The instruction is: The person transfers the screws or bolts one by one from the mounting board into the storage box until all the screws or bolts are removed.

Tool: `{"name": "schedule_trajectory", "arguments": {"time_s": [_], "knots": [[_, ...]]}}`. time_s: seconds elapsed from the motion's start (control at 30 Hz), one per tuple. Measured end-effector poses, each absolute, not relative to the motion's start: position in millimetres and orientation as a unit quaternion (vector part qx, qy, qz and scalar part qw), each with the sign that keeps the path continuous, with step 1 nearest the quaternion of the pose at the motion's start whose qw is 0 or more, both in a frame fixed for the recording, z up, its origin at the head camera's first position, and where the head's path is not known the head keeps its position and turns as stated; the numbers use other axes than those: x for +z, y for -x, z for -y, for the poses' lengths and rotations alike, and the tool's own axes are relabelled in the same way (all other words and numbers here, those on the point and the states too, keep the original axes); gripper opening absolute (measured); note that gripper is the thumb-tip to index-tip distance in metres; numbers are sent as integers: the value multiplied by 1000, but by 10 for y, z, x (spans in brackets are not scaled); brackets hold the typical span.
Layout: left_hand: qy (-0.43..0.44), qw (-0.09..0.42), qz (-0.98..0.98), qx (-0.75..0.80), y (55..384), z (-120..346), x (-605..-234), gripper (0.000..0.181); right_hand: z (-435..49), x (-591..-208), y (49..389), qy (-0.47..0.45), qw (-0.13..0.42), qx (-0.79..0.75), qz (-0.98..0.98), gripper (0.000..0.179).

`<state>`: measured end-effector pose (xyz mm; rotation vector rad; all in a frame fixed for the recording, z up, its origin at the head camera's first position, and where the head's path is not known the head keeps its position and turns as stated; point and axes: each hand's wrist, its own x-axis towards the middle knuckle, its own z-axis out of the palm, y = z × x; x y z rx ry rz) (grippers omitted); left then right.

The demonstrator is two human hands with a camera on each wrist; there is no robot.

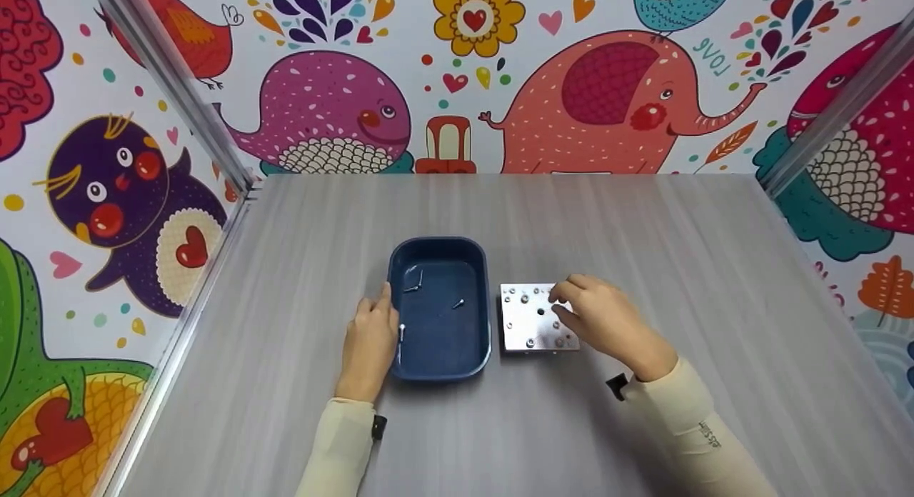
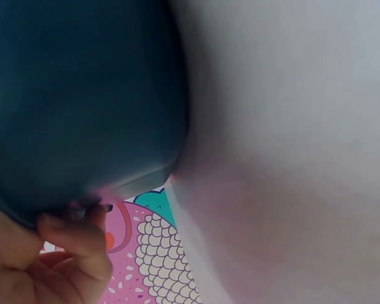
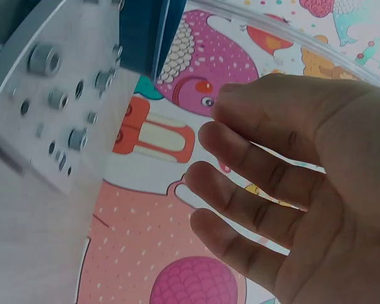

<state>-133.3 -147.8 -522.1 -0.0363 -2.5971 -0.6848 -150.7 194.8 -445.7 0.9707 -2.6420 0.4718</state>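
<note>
A dark blue plastic tray sits mid-table, several small metal screws lying loose inside it. My left hand holds the tray's left side, its fingers curled at the rim in the left wrist view. Just right of the tray is a silver metal plate with holes and several socket-head screws standing in it. Over the plate's right part hovers my right hand, fingers loosely bent and apart, nothing between them. In the right wrist view its fingertips are off the plate.
The grey wood-grain table extends around the tray and plate. Cartoon-printed walls enclose its back and sides, with metal frame posts at the corners. Both wrists wear cream sleeves with black straps.
</note>
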Motion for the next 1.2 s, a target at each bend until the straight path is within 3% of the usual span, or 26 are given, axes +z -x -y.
{"name": "schedule_trajectory", "arguments": {"time_s": [0.4,0.7,1.2], "knots": [[16,235,939,-248,1343,1470,-5227,37,-2024,-4726,1521,-305,101,137,937,17],[24,240,939,-244,1342,1472,-5227,36,-2031,-4950,1526,-311,113,124,936,11],[23,232,941,-245,1335,1471,-5226,36,-2014,-4970,1508,-306,119,124,936,10]]}}
